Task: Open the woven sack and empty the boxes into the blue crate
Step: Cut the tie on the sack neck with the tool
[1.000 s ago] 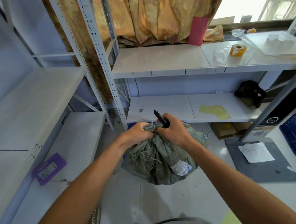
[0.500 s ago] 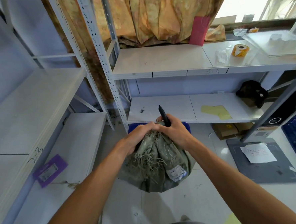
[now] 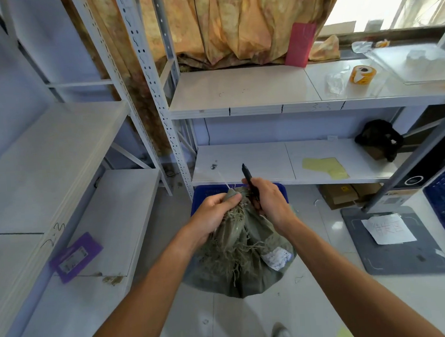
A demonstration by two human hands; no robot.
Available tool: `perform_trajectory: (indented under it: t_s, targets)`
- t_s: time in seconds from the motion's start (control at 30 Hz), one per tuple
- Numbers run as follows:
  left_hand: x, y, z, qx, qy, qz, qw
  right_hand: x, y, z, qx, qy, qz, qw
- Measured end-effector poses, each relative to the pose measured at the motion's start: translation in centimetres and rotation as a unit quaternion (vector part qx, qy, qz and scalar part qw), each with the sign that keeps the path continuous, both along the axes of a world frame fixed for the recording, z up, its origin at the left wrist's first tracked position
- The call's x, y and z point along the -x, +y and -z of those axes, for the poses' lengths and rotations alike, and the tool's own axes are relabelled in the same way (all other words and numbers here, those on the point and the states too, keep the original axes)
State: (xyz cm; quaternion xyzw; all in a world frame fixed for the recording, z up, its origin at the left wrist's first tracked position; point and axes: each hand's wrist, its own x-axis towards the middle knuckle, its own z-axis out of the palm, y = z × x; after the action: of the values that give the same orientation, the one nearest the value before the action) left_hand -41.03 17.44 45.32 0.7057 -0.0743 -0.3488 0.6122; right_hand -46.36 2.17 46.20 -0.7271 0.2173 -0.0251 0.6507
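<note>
Gripping the gathered neck of the woven sack [image 3: 237, 256] at frame centre, the left hand [image 3: 214, 215] closes tight around the frayed mouth, probably to keep it taut. The right hand [image 3: 269, 204] is closed on a black cutter [image 3: 249, 182], tip pointing up, beside the neck, likely to sever the tie. Just behind the sack, the blue crate [image 3: 204, 193] sits on the floor below the lower shelf [image 3: 268, 163], ready for emptying. No boxes show yet.
</note>
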Motion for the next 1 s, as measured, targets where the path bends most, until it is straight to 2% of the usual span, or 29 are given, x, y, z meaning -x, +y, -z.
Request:
perform_trajectory:
  t_s: [0.07,0.13,0.3,0.47,0.6,0.83,1.0]
  targets:
    - [0.1,0.0,0.1,-0.014,-0.017,0.011,1.000,0.5,0.1,0.3,0.032,-0.009,0.026,0.999]
    - [0.3,0.1,0.4,-0.022,-0.020,0.009,1.000,1.1,0.3,0.6,0.026,-0.021,0.018,0.999]
    - [0.8,-0.1,0.5,-0.029,-0.008,-0.040,0.999,2.8,0.6,0.6,-0.061,-0.060,-0.020,0.996]
    - [0.8,-0.2,0.6,-0.037,-0.008,-0.047,0.998,3.6,0.8,0.8,-0.137,-0.033,-0.026,0.990]
    - [0.8,-0.1,0.4,-0.011,-0.020,-0.059,0.998,3.9,0.4,0.6,-0.182,-0.048,-0.020,0.982]
    - [1.4,-0.3,-0.6,0.018,-0.031,-0.072,0.997,4.3,1.2,0.4,-0.186,-0.039,-0.029,0.981]
    - [1.6,-0.4,-0.7,0.043,-0.022,-0.088,0.995,4.7,2.1,0.1,-0.111,-0.060,-0.042,0.991]
